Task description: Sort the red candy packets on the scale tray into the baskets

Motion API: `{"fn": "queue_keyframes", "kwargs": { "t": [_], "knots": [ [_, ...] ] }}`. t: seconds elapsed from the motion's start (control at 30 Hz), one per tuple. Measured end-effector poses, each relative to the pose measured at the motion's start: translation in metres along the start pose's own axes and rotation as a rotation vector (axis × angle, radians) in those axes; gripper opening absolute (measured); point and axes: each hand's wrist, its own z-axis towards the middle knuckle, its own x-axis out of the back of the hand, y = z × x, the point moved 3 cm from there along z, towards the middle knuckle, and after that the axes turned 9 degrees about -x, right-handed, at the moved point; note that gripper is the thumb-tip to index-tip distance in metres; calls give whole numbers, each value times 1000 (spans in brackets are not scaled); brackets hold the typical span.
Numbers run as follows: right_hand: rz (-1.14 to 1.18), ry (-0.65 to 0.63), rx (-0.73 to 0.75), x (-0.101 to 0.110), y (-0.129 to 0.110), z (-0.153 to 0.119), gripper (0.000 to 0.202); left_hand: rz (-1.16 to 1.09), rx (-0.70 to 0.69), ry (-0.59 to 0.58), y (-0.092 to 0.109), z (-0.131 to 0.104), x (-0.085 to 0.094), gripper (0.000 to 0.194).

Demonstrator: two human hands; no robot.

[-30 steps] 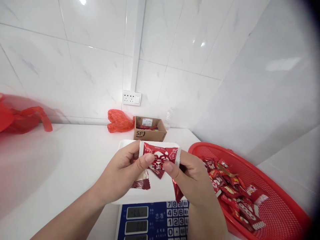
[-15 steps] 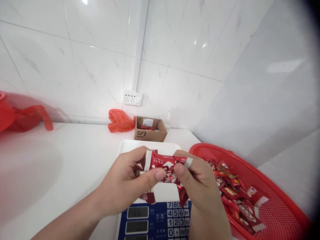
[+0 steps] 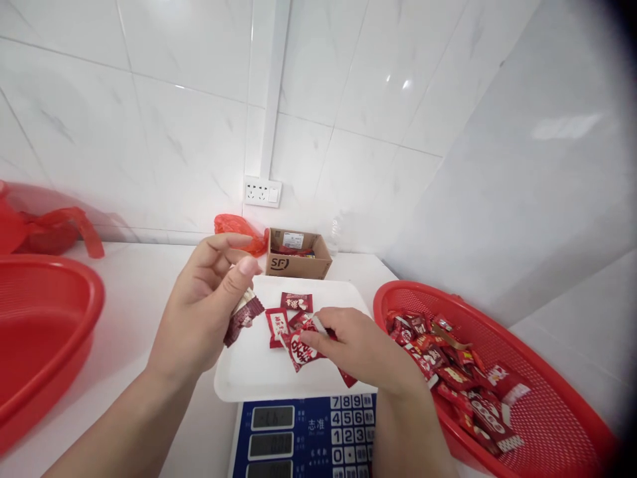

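Observation:
My left hand (image 3: 202, 302) is raised over the left edge of the white scale tray (image 3: 249, 375), its fingers closed around dark red and cream wrapped candies (image 3: 243, 317). Just above the tray, my right hand (image 3: 361, 348) grips a red-and-white candy packet (image 3: 303, 350). Another red wrapper pokes out below the right palm. Beneath and beyond them lie several wrapped candies, among them a red one with a white label (image 3: 279, 326) and a dark red one (image 3: 297, 302) near the back.
The scale's blue keypad panel (image 3: 318, 428) faces me. On the right is a red mesh basket (image 3: 562, 398) holding many wrapped candies; a red basket (image 3: 84, 292) stands at the left. Behind the scale are a cardboard box (image 3: 298, 265) and a red plastic bag (image 3: 231, 226).
My hands have moved apart from around the red candy packet. The left went left and up; the right lowered toward the tray. Candies on the tray and the left basket have come into view.

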Motion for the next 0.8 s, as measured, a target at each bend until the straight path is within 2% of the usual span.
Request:
{"fn": "queue_keyframes", "kwargs": {
  "t": [0.1, 0.17, 0.27, 0.4, 0.57, 0.67, 0.8],
  "knots": [
    [-41, -41, -65, -5, 3, 8, 32, -24, -21, -35, -1, -1, -1, 21],
    [-25, 5, -145, -2, 7, 11, 25, -33, -25, -67, -2, -2, -3, 21],
    [-17, 85, -234, 7, 12, 8, 26, -33, -41, -80, -2, -2, -3, 19],
    [-23, 79, -208, 10, 14, 1, 26, -33, -49, -70, 1, -2, -1, 21],
    [-4, -54, -138, -10, 20, 2, 26, -88, -11, -93, 3, -3, -1, 22],
    [-25, -34, -188, -15, 29, 7, 28, -119, 4, -117, 4, -4, -3, 23],
    [-58, 44, -277, -10, 36, 8, 30, -130, 20, -135, 9, -6, -4, 23]
  ]
}}
